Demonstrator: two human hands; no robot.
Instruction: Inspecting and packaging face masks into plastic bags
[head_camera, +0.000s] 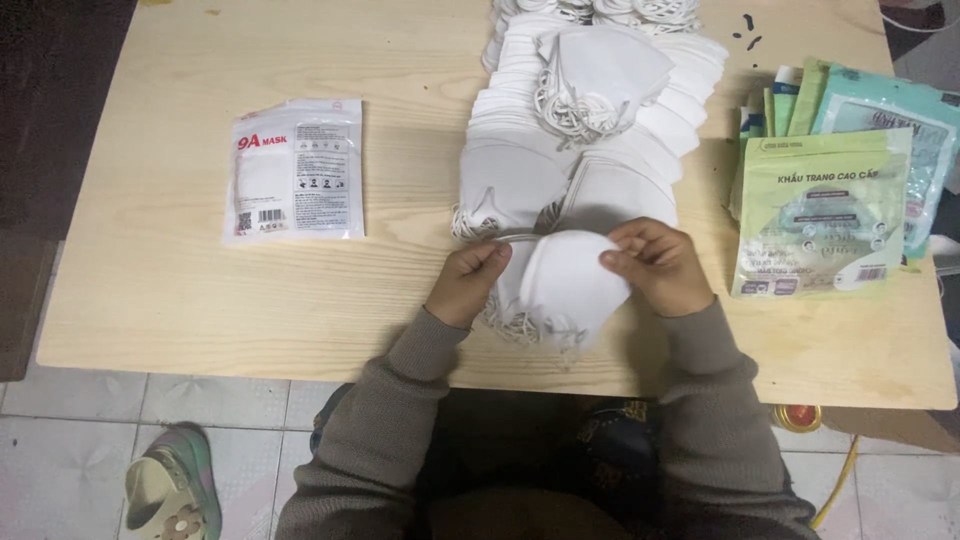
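A small stack of white folded face masks (560, 285) is held between both hands above the near edge of the light wooden table (180, 270). My left hand (466, 280) pinches its left side by the ear loops. My right hand (655, 265) grips its upper right edge. Behind it, a long pile of white masks (590, 110) with elastic loops runs to the table's far edge.
A sealed clear packet with a white mask (296, 170) lies at the left. A stack of green and teal empty pouches (830, 190) sits at the right. A sandal (172, 490) rests on the tiled floor at lower left.
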